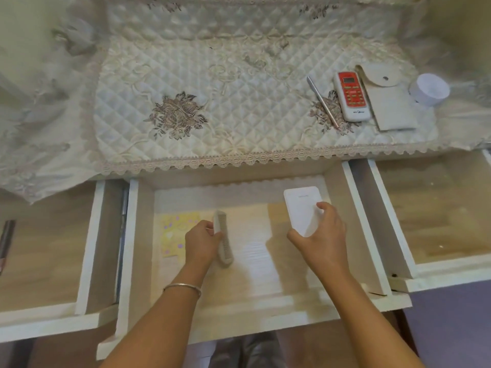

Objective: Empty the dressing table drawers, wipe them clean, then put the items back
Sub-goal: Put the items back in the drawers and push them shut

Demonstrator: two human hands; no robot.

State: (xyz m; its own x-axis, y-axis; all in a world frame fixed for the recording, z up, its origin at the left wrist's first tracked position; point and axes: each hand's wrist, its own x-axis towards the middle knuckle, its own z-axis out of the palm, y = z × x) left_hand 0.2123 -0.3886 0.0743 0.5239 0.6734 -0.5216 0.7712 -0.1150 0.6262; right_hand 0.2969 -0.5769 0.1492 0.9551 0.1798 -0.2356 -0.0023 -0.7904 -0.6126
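— Where is the comb (225,253)?
— In the left grip (203,241), whose fingers curl round its middle. One end sticks out beyond the knuckles, the other towards the wrist, over the floor of the middle drawer (132,235).
— And the right grip (322,235)?
— It pinches the near end of a flat white case (300,208), thumb on one edge, fingertips on top. The rest of the case reaches away from the grip towards the drawer's back.
— What lies around them?
— A yellow dotted sheet (174,231) just left of the left grip, a white paper (259,258) between the two grips.
— On the desk (212,75)?
— Well beyond the right grip: a metal stick (322,102), a red remote (352,95), a white pouch (390,102) and a round jar (430,88).
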